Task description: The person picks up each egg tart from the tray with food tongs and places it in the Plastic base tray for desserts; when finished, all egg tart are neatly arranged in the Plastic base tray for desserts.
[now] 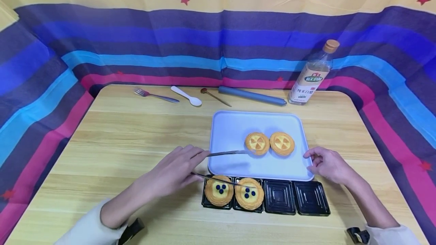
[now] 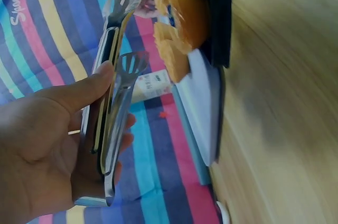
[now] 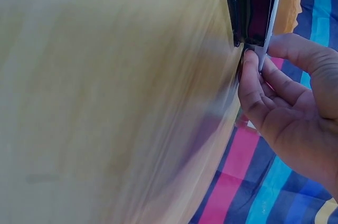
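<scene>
My left hand (image 1: 175, 170) grips metal tongs (image 2: 100, 123), whose two arms stand spread apart. In the head view one arm reaches over the pale blue tray (image 1: 226, 131) to the edge of the left tart (image 1: 257, 143); the other crosses above the tarts with dark berries. A second cross-patterned tart (image 1: 282, 143) lies beside the first on the tray. My right hand (image 1: 328, 165) pinches the tray's right edge between thumb and fingers. In front, one berry tart (image 1: 219, 196) and another berry tart (image 1: 249, 199) sit in black plastic containers.
Two black containers without tarts, a middle one (image 1: 280, 197) and an end one (image 1: 312, 198), continue the row rightward. Along the back lie a fork (image 1: 156, 95), a white spoon (image 1: 186, 96), a thin brown stick (image 1: 216, 96) and a blue-grey rod (image 1: 252, 95). A clear bottle (image 1: 310, 76) stands back right.
</scene>
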`<state>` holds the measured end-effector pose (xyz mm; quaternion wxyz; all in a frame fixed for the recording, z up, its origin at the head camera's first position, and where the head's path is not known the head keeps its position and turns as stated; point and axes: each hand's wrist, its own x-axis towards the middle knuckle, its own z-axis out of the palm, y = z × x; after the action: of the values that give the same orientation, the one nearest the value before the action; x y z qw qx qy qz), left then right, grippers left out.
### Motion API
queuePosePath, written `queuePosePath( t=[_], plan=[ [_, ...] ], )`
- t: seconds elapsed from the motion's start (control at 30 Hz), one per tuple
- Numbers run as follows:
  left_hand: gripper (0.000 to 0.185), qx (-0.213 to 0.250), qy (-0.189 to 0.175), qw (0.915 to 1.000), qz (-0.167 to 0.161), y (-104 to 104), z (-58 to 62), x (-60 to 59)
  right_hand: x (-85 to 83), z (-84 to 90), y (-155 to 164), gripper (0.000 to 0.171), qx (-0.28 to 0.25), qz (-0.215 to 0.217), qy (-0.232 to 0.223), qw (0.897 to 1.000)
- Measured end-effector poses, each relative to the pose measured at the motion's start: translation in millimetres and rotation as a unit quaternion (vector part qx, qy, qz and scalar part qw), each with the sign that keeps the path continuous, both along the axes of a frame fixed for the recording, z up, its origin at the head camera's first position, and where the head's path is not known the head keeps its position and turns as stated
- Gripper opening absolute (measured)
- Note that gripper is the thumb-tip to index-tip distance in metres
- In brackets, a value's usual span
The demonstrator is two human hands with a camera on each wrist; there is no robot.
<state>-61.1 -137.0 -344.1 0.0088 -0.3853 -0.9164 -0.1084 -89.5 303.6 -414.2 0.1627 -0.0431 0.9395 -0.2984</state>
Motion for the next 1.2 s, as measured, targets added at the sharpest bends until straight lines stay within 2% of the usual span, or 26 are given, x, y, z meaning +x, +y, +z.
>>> queuePosePath(
  t=[0.37, 0.57, 0.83, 1.2],
  plan=[
    [0.066, 0.034, 0.039, 0.9983, 0.024, 12.2, -14.2, -35.3, -0.3, -0.7, 0.4, 0.033, 0.002, 0.001, -0.001, 1.0],
    [0.065, 0.033, 0.023, 0.9979, 0.051, 18.1, -19.8, -49.2, -0.9, -0.3, 0.5, 0.033, 0.004, 0.0, 0.002, 1.0],
    [0.064, 0.0, 0.002, 0.9991, 0.042, 26.9, -30.9, -60.7, -1.1, -0.3, 1.1, 0.033, 0.003, -0.001, -0.001, 1.0],
    [0.057, -0.003, -0.003, 0.9989, 0.047, 32.4, -35.2, -64.2, 0.3, 0.2, 0.2, 0.033, 0.001, -0.001, -0.001, 1.0]
  ],
)
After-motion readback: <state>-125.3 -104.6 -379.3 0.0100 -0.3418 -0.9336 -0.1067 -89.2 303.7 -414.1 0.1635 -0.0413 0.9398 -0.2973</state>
